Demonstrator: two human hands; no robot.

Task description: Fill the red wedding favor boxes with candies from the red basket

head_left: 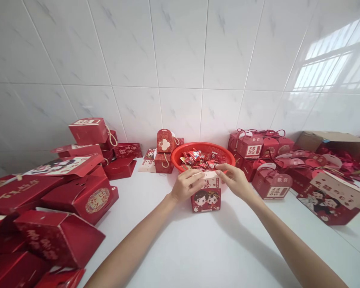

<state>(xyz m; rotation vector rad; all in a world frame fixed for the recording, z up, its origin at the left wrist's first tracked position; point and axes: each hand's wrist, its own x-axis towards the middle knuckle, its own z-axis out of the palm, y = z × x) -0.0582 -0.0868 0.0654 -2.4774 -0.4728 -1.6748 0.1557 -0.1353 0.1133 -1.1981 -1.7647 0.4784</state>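
Note:
A small red and white box (206, 200) with two cartoon figures on its front stands upright on the white table. My left hand (187, 185) pinches the left side of its white top edge, fingers bent together. At the top right corner of the same box, my right hand (232, 180) holds the edge between thumb and fingers. Right behind the box sits a round red plastic basket (231, 159) with wrapped candies (195, 157) in it. The hands partly cover the basket's front rim.
Red boxes (99, 200) are piled at the left. Small handled boxes (273, 184) stand in rows at the right, with a larger printed box (333, 198) and an open cardboard carton (333, 140). Two stacked boxes (164, 150) stand left of the basket, near the tiled wall (180, 60).

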